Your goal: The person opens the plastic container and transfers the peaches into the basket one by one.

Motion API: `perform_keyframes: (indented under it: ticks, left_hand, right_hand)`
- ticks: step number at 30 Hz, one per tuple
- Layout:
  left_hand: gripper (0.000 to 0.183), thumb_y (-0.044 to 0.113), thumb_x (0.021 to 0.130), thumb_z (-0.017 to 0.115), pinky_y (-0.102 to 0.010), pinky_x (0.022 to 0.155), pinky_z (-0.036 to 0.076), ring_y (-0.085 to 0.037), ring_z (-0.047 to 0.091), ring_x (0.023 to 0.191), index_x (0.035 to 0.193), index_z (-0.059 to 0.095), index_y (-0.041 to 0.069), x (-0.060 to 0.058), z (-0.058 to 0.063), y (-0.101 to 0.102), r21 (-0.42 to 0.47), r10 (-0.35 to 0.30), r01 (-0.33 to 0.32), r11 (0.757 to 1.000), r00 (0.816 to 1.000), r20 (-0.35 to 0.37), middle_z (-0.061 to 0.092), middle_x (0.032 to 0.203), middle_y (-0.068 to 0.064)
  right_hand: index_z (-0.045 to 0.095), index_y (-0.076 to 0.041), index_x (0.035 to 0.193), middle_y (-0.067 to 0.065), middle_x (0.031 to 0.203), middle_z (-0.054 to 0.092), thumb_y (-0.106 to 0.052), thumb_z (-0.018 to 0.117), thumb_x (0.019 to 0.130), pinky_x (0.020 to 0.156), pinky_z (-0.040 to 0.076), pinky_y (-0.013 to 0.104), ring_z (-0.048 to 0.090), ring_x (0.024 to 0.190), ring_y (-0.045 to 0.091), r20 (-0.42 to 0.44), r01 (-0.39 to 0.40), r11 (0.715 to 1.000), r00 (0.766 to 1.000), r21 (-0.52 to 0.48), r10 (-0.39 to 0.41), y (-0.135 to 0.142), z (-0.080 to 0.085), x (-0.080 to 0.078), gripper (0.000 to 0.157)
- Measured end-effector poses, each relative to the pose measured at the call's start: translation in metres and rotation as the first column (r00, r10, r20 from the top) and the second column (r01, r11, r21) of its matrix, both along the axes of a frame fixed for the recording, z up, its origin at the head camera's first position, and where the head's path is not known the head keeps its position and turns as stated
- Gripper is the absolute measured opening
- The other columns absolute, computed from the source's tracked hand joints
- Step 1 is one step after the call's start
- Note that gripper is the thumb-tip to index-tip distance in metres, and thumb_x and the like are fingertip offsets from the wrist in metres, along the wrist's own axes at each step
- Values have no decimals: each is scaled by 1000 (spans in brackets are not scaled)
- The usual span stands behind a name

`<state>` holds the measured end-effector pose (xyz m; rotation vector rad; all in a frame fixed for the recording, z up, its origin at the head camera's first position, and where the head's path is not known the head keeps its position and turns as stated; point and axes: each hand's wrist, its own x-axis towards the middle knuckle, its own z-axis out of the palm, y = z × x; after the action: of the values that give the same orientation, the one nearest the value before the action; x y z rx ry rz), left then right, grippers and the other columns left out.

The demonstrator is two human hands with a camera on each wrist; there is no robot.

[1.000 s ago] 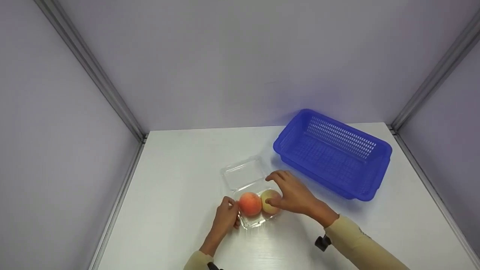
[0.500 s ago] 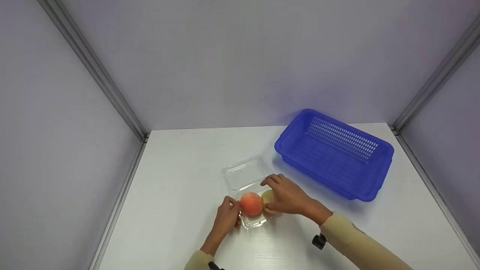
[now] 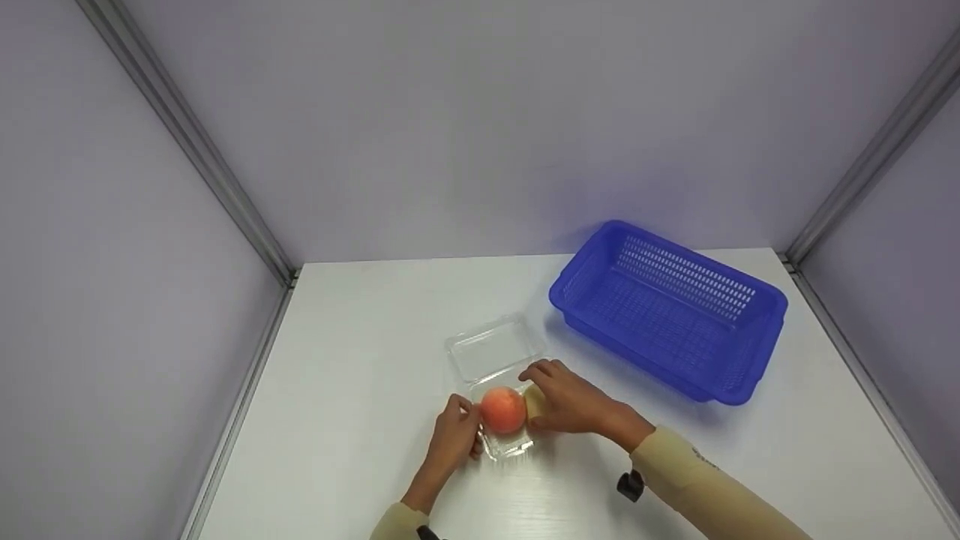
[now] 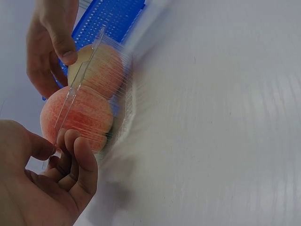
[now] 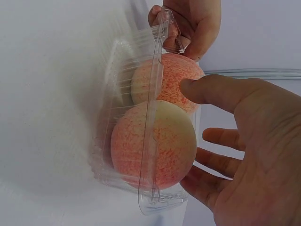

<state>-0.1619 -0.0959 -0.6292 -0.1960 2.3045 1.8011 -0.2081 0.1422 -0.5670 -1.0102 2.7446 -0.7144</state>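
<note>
A clear plastic clamshell box (image 3: 511,448) lies on the white table, its lid (image 3: 491,351) folded back away from me. Inside sit two peaches side by side: an orange-pink peach (image 3: 502,410) on the left and a paler yellow-pink peach (image 3: 535,403) on the right. My left hand (image 3: 451,433) pinches the box's left rim between thumb and fingers, beside the orange-pink peach. From above and the right, my right hand (image 3: 576,403) holds the paler peach, thumb on one side and fingers on the other; it covers much of that peach in the head view.
A blue perforated plastic basket (image 3: 626,352) stands at the back right, behind my right hand. Pale panels (image 3: 450,135) with grey metal corner posts (image 3: 217,184) close in the table at the back and sides.
My right hand has moved slightly left and toward me, closing round the paler peach and covering more of it. The left hand keeps its hold on the box rim.
</note>
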Motion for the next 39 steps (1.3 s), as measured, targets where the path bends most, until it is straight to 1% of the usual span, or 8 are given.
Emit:
perform_keyframes:
  ticks: [5,11,13,18,25,32,36,39]
  left_hand:
    - [14,19,108,50,-22,45,48,-9,53,48,99,47,8,1,2,0,19,-1,1,1000,1000,0,56,60,2]
    - [15,20,108,50,-22,44,48,-8,53,48,99,47,8,2,3,0,14,7,-7,1000,1000,-4,55,61,2]
    - [15,20,108,50,-22,44,48,-9,53,48,99,47,8,2,3,0,9,9,-9,1000,1000,-3,56,62,2]
    - [15,20,107,50,-22,44,48,-9,53,48,99,48,8,1,3,-1,-2,14,-14,1000,1000,2,56,63,0]
    - [15,21,108,51,-23,46,49,-10,53,50,101,49,8,1,2,-1,3,6,-6,1000,1000,7,56,64,1]
    - [15,21,108,51,-23,45,49,-10,53,49,101,49,8,1,4,0,-15,-5,5,1000,1000,-6,57,63,0]
    - [14,20,108,50,-23,44,48,-10,53,49,100,49,8,1,5,0,-28,-2,2,1000,1000,-11,57,63,0]
    - [14,20,108,50,-22,44,48,-10,53,49,100,49,8,1,5,0,-36,4,-4,999,1000,-7,57,63,0]
  right_hand:
    - [60,1,134,19,136,61,-18,90,76,106,54,51,58,126,37,-28,-20,1000,999,23,20,-2,-5,-1,68]
    - [62,1,132,20,133,63,-20,88,77,104,56,51,61,123,40,-52,-17,997,998,72,21,-5,-11,-1,65]
    - [62,2,131,20,131,64,-19,88,77,102,57,51,62,121,40,-58,-21,997,998,73,25,-6,-11,-1,64]
    - [64,2,127,19,124,67,-19,89,75,98,58,49,63,116,38,-45,-33,996,998,82,37,-7,-11,-1,61]
    - [63,1,125,17,118,69,-23,89,73,96,58,49,64,113,37,-31,-27,990,999,137,32,-10,-12,-5,62]
    - [64,-3,117,13,107,67,-23,92,69,86,59,46,63,98,32,-44,-27,984,998,176,35,-13,-18,-6,59]
    - [65,-4,111,10,101,64,-23,94,67,80,57,43,60,91,29,-65,-37,984,997,176,50,-14,-22,-7,56]
    - [64,-4,109,10,99,63,-21,95,66,78,56,42,59,89,28,-58,-45,986,997,162,55,-14,-24,-8,55]
